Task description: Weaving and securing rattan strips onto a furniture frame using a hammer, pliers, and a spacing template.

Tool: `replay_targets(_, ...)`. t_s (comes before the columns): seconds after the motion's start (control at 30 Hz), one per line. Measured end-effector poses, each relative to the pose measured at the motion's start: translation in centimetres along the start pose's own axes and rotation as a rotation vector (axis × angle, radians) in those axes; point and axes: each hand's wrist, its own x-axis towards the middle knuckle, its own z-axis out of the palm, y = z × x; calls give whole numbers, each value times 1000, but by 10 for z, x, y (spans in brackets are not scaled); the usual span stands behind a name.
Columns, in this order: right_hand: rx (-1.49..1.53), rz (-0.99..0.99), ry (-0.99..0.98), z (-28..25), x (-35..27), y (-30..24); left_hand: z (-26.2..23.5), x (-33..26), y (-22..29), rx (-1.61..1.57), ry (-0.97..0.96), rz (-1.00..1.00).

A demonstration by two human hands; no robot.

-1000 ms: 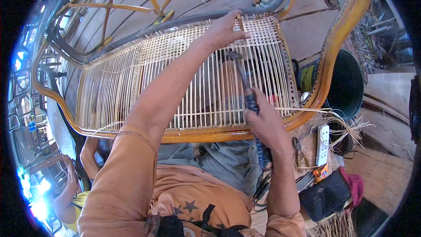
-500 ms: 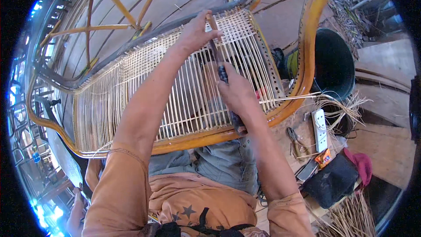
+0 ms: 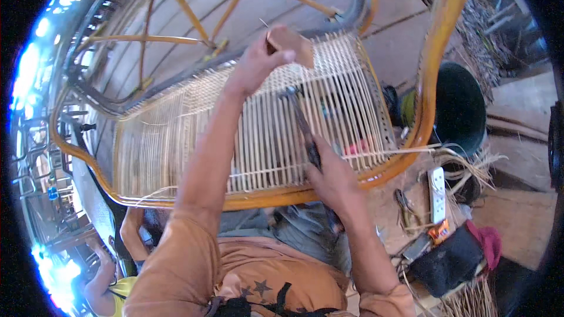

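A cane seat panel [image 3: 264,141] in a curved rattan chair frame [image 3: 258,201] lies before me, closely woven along its far side, with mostly single-direction strands nearer me. My left hand [image 3: 255,64] is above the woven far band, closed around a brown wooden block [image 3: 296,47], slightly blurred. My right hand [image 3: 335,173] grips the black handle of a hammer [image 3: 305,132]. Its dark metal shaft slants up and left over the strands. The shiny head sits below the block, apart from it; blur hides its exact shape.
A dark green bucket [image 3: 461,108] stands right of the frame, with loose cane strips [image 3: 470,164] beside it. Pliers [image 3: 406,208], a white power strip [image 3: 436,194] and a black bag [image 3: 446,264] lie nearer. Another person's arm [image 3: 101,276] shows at lower left.
The whole view has shifted, so the chair sits further right and lower. My left hand has turned the block broadside. The hammer's head has come away from the block, toward me.
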Motion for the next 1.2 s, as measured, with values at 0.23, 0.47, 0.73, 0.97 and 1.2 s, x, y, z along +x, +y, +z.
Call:
replay_targets(0.23,26,91,1,9,-35,5,-26,-85,65,-720,-171,23)
replay_targets(0.47,95,166,-4,17,-37,-8,-76,-95,49,-490,-9,-29)
replay_targets(0.73,694,285,-73,56,-66,1,-134,-115,-11,-8,222,-139)
replay_targets(0.97,955,356,-49,68,-74,-12,-129,-113,-48,-12,323,-166)
replay_targets(1.2,1015,364,86,55,-23,-26,-91,-36,-56,365,43,-72)
